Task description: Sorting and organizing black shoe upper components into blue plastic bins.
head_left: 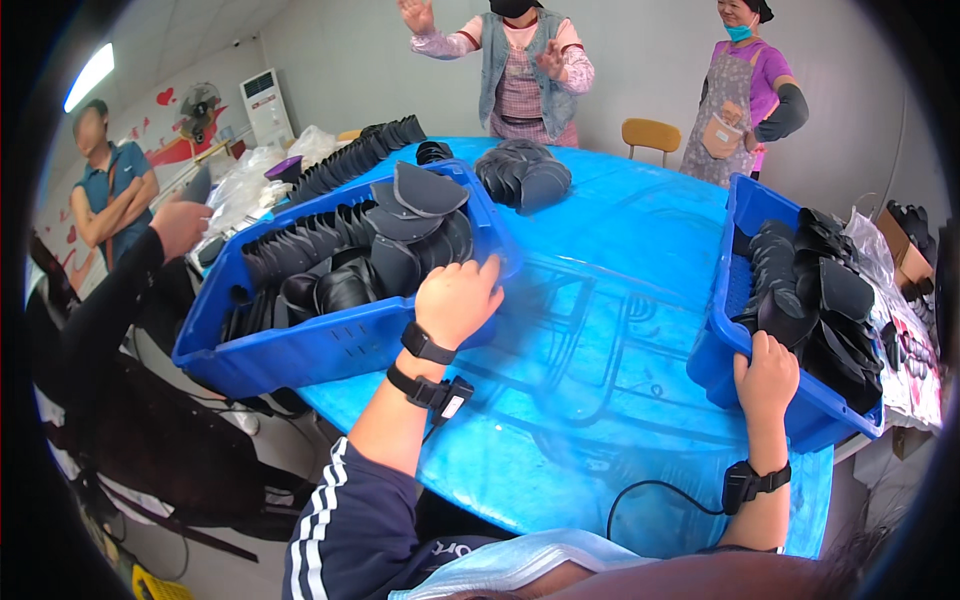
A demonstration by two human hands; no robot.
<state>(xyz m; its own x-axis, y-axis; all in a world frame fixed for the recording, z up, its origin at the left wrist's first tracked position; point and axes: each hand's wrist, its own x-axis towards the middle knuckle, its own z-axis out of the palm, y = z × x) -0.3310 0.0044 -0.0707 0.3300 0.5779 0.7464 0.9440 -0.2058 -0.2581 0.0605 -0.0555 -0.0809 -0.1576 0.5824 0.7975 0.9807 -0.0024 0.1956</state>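
My left hand (pixel 455 300) is closed over the near right rim of a blue plastic crate (pixel 290 365) at the left. Rows of black, curved, visor-shaped pieces (pixel 310 240) fill that crate, with larger flat ones (pixel 428 190) lying on top at its far end. My right hand (pixel 768 375) grips the near left rim of a second blue crate (pixel 712 350) at the right. Stacked black curved pieces (pixel 785 295) fill it too. The fingertips of both hands are partly hidden behind the rims. Black straps with small devices sit on both wrists.
Both crates rest on a table with a blue plastic cover (pixel 590 250). A fanned pile of black pieces (pixel 523 172) lies at its far side. Across stand two people, one with raised hands. Another person's arm (pixel 120 270) reaches in at left, beyond it a person with crossed arms.
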